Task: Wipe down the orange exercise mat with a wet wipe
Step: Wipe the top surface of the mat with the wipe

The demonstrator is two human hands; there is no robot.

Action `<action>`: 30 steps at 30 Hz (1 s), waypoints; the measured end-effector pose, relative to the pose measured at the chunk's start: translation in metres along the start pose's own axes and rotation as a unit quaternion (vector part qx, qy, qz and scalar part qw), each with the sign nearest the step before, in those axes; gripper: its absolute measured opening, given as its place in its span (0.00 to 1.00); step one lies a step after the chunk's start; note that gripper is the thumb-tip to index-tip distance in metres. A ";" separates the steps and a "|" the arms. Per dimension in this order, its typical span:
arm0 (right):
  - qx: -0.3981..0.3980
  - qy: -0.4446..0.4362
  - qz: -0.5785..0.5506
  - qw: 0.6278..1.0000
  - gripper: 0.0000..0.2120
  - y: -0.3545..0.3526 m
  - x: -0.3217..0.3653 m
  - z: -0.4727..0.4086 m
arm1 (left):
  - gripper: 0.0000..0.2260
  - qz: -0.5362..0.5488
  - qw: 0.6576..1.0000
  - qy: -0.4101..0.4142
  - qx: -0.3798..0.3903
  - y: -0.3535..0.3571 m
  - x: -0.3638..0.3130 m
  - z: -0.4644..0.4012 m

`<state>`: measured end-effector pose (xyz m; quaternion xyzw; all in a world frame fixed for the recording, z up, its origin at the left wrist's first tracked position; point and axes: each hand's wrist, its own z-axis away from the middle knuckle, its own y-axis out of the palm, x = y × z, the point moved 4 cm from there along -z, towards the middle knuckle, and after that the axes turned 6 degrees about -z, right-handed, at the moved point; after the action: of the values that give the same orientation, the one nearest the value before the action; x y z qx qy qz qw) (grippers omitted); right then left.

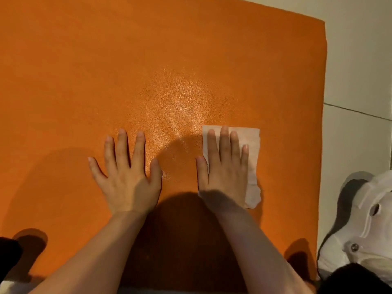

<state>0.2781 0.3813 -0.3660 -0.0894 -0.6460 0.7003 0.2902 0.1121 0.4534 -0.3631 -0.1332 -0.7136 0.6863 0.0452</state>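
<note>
Both hands are lying flat with fingers straight: the right hand [224, 166] is pressing the wet wipe [250, 149] onto the orange exercise mat [191, 60], right of centre and near the person, while the left hand [127, 172] is bracing on bare mat, holding nothing. A glossy patch [180, 107] just beyond the fingertips is suggesting damp coverage; the far and left areas are looking matte. Judgement: even palm pressure, overlapping passes and a spread wipe are advisable, since its lower corner is crumpling. White fabric [364, 219] is lying on the floor [360, 60] beside the mat.
</note>
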 end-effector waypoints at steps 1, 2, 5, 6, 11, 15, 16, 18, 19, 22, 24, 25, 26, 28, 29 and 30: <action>-0.007 -0.003 0.004 1.000 0.29 0.000 0.000 0.000 | 0.26 -0.001 1.000 -0.001 -0.003 0.000 0.000 0.000; -0.015 -0.006 0.006 1.000 0.29 0.001 -0.001 0.000 | 0.25 -0.003 1.000 0.000 -0.008 0.000 0.000 -0.001; -0.027 -0.021 0.013 0.999 0.29 0.000 -0.002 -0.002 | 0.25 -0.006 1.000 0.005 -0.018 0.000 -0.001 -0.002; -0.026 -0.042 0.015 0.999 0.30 0.000 -0.003 -0.002 | 0.25 -0.005 1.000 0.003 -0.012 0.001 -0.001 -0.001; -0.031 -0.102 0.009 0.994 0.29 -0.004 -0.009 -0.002 | 0.27 -0.008 1.000 -0.001 0.012 0.000 -0.003 -0.002; -0.009 -0.116 0.005 0.993 0.29 -0.005 -0.008 -0.006 | 0.27 -0.006 1.000 -0.004 0.012 -0.001 -0.001 -0.004; 0.000 -0.128 0.003 0.992 0.29 -0.007 -0.013 -0.010 | 0.27 -0.007 1.000 -0.006 0.013 -0.001 -0.001 -0.004; 0.013 -0.121 -0.015 0.992 0.29 -0.017 -0.032 -0.026 | 0.26 -0.010 1.000 -0.009 0.016 -0.002 -0.001 -0.003; 0.012 -0.093 -0.023 0.995 0.29 -0.024 -0.047 -0.039 | 0.26 -0.011 1.000 -0.009 0.016 -0.002 -0.002 -0.003; -0.007 0.030 -0.005 1.000 0.32 -0.050 -0.106 -0.085 | 0.26 -0.013 1.000 -0.009 0.018 -0.003 -0.004 -0.003; -0.020 0.083 0.002 0.996 0.33 -0.063 -0.134 -0.111 | 0.26 -0.012 1.000 -0.015 0.024 -0.003 -0.004 -0.003; -0.029 0.099 -0.001 0.995 0.33 -0.067 -0.140 -0.119 | 0.26 -0.013 0.999 -0.018 0.028 -0.002 -0.003 -0.003; -0.041 0.115 -0.006 0.992 0.32 -0.068 -0.143 -0.126 | 0.26 -0.016 0.999 -0.020 0.031 -0.002 -0.003 -0.003; -0.059 0.155 -0.016 0.986 0.30 -0.066 -0.136 -0.132 | 0.26 -0.020 0.999 -0.024 0.034 -0.003 -0.004 -0.004; -0.056 0.163 -0.020 0.985 0.30 -0.063 -0.128 -0.133 | 0.26 -0.020 0.999 -0.026 0.034 -0.003 -0.005 -0.004; -0.046 0.145 -0.019 0.988 0.29 -0.059 -0.113 -0.134 | 0.26 -0.018 0.999 -0.027 0.031 -0.004 -0.005 -0.004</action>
<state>0.4547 0.4361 -0.3580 -0.1909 -0.6302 0.6440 0.3895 0.1177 0.4561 -0.3585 -0.0996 -0.6951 0.7107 0.0423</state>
